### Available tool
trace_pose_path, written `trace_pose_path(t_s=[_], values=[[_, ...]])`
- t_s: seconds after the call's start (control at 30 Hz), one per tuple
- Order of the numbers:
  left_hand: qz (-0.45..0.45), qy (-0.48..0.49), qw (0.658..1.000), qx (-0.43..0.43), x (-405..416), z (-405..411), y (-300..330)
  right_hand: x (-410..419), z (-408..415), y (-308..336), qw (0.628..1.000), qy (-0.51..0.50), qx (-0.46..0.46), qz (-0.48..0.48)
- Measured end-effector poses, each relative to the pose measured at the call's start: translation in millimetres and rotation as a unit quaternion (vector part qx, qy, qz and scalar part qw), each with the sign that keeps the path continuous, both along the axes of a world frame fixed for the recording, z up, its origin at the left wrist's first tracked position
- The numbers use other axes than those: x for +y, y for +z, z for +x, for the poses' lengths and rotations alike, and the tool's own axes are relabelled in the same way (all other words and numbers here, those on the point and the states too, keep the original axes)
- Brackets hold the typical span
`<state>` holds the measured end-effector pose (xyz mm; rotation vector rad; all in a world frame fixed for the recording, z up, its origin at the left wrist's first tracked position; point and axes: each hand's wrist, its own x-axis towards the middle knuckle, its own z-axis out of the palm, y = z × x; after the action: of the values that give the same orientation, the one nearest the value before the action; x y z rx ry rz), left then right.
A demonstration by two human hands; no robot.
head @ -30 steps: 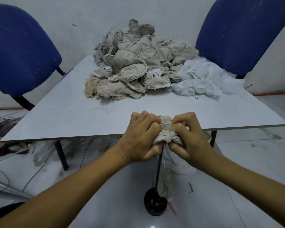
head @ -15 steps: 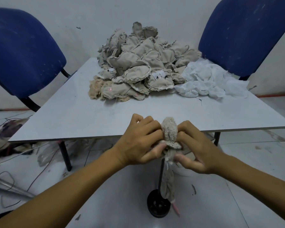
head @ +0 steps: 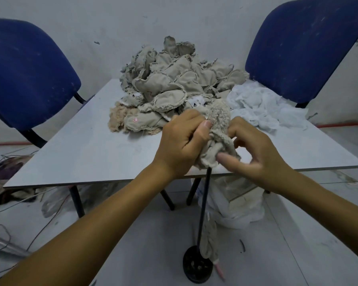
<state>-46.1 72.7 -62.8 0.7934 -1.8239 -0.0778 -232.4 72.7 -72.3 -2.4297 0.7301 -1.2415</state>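
A fluffy beige plush piece (head: 218, 120) is held above the near edge of the table (head: 91, 153), pulled over the top of a black rod (head: 204, 205). It is gripped by the left hand (head: 182, 145), whose fingers are curled tightly round its left side with the thumb laid upward against the pile. The right hand (head: 258, 159) is closed more loosely on its right side: the fingertips are set against the fluffy upper part and the thumb is pressed to the turned-out hem below. The rod is seen running down in front of the table's near edge to a round black base (head: 196, 265) on the floor, and a second beige piece (head: 209, 240) is hung alongside its lower end. At the far side of the table a heap of beige fabric shells (head: 174, 79) is piled, with a mound of white cloth (head: 262, 108) touching it at the table's far right. Under the table a white plastic bag (head: 236, 207) is slumped. A blue chair (head: 27, 79) is set at the table's left and a second blue chair (head: 302, 46) at its right.
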Motion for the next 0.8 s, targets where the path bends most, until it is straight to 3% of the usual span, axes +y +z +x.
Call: trace_pose_path(t_s=[0.27, 0.53, 0.7, 0.8], values=[[0.135, 0.043, 0.989, 0.032, -12, -1, -8, -17, 28, -9, 0.977, -0.109, -0.119, 0.139], [0.179, 0.044, 0.976, -0.119, -10, 9, -18, -43, 40, -27, 0.925, -0.212, -0.142, 0.283], [0.192, 0.052, 0.970, -0.139, -12, 2, -25, -53, 44, -35, 0.903, -0.297, -0.130, 0.282], [0.224, 0.040, 0.970, -0.085, -17, 7, -19, -53, 45, -30, 0.917, -0.251, -0.113, 0.290]])
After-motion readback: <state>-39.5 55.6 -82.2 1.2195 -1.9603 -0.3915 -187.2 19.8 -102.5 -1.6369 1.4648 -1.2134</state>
